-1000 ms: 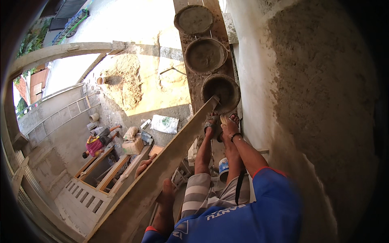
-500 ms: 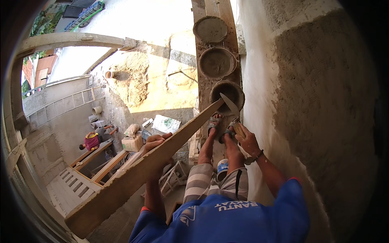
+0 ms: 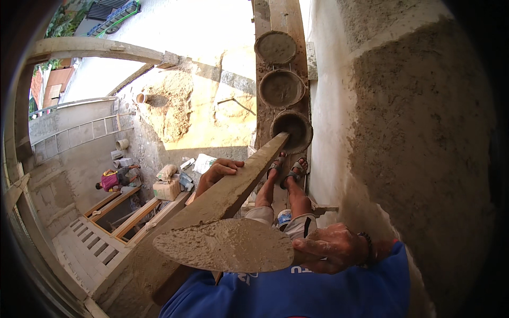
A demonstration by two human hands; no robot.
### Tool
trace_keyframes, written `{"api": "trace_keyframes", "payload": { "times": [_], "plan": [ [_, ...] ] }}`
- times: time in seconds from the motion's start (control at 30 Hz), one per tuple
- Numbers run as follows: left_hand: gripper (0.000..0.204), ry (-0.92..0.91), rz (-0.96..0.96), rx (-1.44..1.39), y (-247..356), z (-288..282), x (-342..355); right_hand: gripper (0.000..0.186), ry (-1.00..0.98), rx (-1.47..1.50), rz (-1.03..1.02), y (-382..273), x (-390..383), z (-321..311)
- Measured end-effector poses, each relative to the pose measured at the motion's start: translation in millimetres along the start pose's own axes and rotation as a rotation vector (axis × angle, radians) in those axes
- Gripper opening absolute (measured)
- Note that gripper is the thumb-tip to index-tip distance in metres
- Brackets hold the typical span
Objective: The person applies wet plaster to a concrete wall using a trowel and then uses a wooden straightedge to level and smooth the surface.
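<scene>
My left hand grips the edge of a long wooden board, which slants from my lower left up to the nearest mortar tub. My right hand is closed round the handle of a trowel. The trowel's broad blade is coated in wet grey mortar and lies across the near part of the board from above; whether it touches the wood I cannot tell. Beyond my feet is the nearest round tub, dark inside, with the board's far tip overlapping its rim.
Two more tubs hold grey mortar, a middle one and a far one, along the narrow plank I stand on. A partly plastered wall rises at right. Far below at left, a person bends near timber frames.
My right hand has drawn the trowel back from the nearest tub toward my body, and its blade is now over the board. My left hand still holds the board, whose near end has shifted slightly.
</scene>
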State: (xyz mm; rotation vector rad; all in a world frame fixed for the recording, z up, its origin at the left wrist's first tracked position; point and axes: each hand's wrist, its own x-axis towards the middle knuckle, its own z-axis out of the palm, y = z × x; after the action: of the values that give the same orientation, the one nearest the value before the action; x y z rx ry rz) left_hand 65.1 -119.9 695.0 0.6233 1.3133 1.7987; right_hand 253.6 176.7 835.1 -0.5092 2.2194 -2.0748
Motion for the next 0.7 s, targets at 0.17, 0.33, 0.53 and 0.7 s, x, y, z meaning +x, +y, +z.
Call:
{"api": "trace_keyframes", "payload": {
  "times": [0.17,0.33,0.53,0.7],
  "plan": [
    [0.065,0.047,0.094,-0.237,-17.5,3.8,-10.4,0.062,-0.045,-0.164,0.286,43.2,-29.7,20.3],
    [0.065,0.404,-0.071,-0.176,-4.2,30.7,-7.9,0.058,0.012,-0.255,0.524,152.6,-64.4,36.8],
    [0.034,0.030,0.076,0.097,-37.4,-10.7,-39.1,0.060,-0.132,-0.335,0.842,287.2,-73.9,38.6],
    [0.029,0.040,0.214,0.065,-29.2,4.5,-7.7,0.062,-0.162,-0.448,1.024,483.6,-100.7,35.2]
  ]
}}
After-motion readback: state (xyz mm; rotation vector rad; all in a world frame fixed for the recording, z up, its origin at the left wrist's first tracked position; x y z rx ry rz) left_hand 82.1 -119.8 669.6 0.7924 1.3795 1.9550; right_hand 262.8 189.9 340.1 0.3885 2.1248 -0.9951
